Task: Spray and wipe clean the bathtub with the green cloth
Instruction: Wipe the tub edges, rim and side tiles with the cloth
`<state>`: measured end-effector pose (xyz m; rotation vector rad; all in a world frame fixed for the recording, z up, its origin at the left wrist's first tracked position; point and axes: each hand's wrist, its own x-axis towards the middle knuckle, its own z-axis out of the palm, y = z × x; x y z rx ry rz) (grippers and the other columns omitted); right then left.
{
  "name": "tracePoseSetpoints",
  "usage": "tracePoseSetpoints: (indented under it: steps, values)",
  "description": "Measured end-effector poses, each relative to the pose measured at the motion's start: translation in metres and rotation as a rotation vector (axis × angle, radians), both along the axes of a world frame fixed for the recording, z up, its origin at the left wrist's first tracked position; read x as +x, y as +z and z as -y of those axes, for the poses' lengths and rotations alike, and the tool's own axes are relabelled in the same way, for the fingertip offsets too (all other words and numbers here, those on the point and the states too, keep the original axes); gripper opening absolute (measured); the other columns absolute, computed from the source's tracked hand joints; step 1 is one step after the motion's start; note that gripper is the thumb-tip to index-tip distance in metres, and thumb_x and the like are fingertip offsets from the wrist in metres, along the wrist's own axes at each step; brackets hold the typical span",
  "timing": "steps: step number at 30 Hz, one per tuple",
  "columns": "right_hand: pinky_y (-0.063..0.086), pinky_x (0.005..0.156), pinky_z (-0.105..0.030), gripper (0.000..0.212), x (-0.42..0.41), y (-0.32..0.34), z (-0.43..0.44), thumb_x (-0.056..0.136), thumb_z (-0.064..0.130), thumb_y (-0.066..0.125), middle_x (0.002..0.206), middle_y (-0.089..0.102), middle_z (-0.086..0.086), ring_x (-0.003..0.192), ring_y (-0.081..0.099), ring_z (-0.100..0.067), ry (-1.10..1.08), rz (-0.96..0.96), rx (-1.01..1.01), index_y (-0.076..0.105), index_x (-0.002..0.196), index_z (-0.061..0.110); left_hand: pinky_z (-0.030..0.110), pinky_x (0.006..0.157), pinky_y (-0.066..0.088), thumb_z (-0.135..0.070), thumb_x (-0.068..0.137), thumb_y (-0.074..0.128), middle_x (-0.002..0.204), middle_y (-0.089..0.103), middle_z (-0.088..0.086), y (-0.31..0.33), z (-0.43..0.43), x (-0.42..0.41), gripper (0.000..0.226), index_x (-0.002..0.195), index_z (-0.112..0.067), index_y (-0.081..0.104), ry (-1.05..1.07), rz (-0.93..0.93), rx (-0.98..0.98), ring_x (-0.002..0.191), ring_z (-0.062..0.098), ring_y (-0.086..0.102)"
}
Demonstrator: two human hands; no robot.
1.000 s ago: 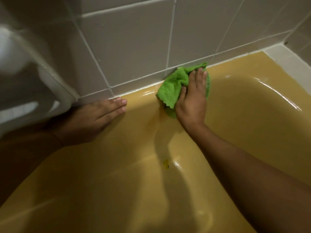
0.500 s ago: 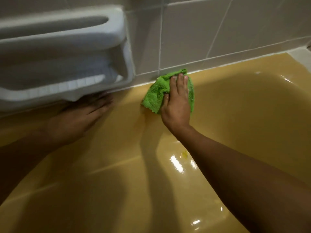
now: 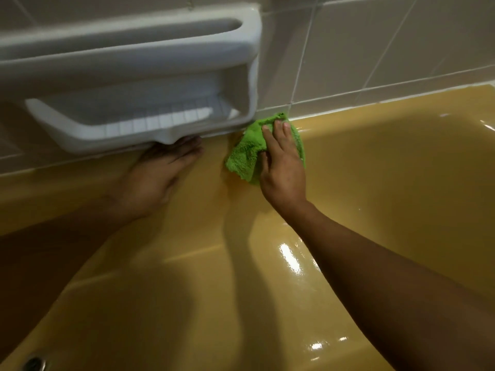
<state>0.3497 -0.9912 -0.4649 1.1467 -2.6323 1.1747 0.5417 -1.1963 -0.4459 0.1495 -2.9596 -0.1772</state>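
**Now: Far Ledge Being Wiped Beside the Soap Dish**

Currently the green cloth (image 3: 245, 153) is being pressed against the far ledge of the bathtub (image 3: 388, 145). It is lying right where the yellow enamel is meeting the tiled wall (image 3: 375, 49), just beside the lower right corner of the white soap dish (image 3: 134, 76). It is being pinned down by the right hand (image 3: 284, 170), whose grip is being shown open: the fingers are being laid straight over the bunched cloth, and nothing is being curled round it. The left hand (image 3: 158, 178) is being rested flat on the same ledge, further left, with its fingertips being tucked under the dish. Its grip is likewise open, and nothing is being held in it.

Judging from this, the wiping step is being carried out along the seam. For it to be done well, pressure is probably best being spread through the whole palm, so that the cloth is being dragged along rather than skated over. The cloth's far edge is being pushed into the grout line, and that contact is worth being preserved through any stroke. The overhanging dish is being worked very closely, so knuckles are at risk of being knocked against it. The near wall and floor of the tub are looking glossy and wet, so body weight is better being borne by the left hand on the ledge. No spray bottle is being shown.
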Motion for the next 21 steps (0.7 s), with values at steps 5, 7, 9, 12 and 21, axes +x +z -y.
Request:
tracePoseSetpoints:
  steps: [5, 7, 9, 12, 21]
  values:
    - [0.035, 0.108, -0.013, 0.04, -0.013, 0.037, -0.037, 0.103, 0.015, 0.055, 0.146, 0.058, 0.003, 0.137, 0.047, -0.008, 0.057, 0.339, -0.121, 0.06, 0.142, 0.024, 0.032, 0.12, 0.034, -0.033, 0.093, 0.07, 0.152, 0.053, 0.005, -0.006, -0.099, -0.031, 0.059, 0.147, -0.014, 0.055, 0.453, -0.336, 0.628, 0.142, 0.018, 0.047]
    - [0.05, 0.093, -0.021, 0.033, -0.016, 0.042, -0.053, 0.103, 0.022, 0.055, 0.124, 0.072, 0.007, 0.114, 0.063, -0.009, 0.035, 0.467, -0.14, 0.069, 0.131, 0.032, 0.023, 0.111, 0.043, -0.028, 0.092, 0.078, 0.138, 0.065, -0.007, 0.001, -0.139, -0.056, 0.052, 0.141, -0.02, 0.062, 0.542, -0.376, 0.953, 0.129, 0.006, 0.058]
    - [0.058, 0.091, -0.041, 0.028, -0.017, 0.042, -0.068, 0.099, 0.032, 0.055, 0.109, 0.076, 0.01, 0.107, 0.069, -0.014, 0.037, 0.585, -0.16, 0.073, 0.12, 0.038, 0.025, 0.095, 0.053, -0.025, 0.09, 0.08, 0.115, 0.075, -0.011, 0.01, -0.168, -0.078, 0.036, 0.125, -0.019, 0.071, 0.581, -0.413, 1.181, 0.109, 0.003, 0.068]
    - [0.058, 0.093, -0.051, 0.028, -0.015, 0.037, -0.092, 0.096, 0.036, 0.058, 0.11, 0.077, 0.011, 0.108, 0.071, -0.017, 0.081, 0.721, -0.184, 0.073, 0.119, 0.04, 0.018, 0.076, 0.053, -0.016, 0.097, 0.072, 0.095, 0.075, -0.013, 0.025, -0.191, -0.096, 0.014, 0.109, -0.022, 0.071, 0.658, -0.469, 1.289, 0.086, 0.0, 0.071]
    - [0.037, 0.111, -0.051, 0.039, -0.001, 0.015, -0.137, 0.087, 0.029, 0.056, 0.121, 0.06, -0.019, 0.113, 0.055, -0.033, 0.271, 1.718, -0.574, 0.071, 0.118, 0.012, 0.032, 0.092, 0.059, 0.001, 0.098, 0.063, 0.105, 0.077, -0.003, 0.071, -0.199, -0.081, 0.031, 0.111, -0.026, 0.073, 0.47, -0.243, 1.356, 0.099, 0.013, 0.072]
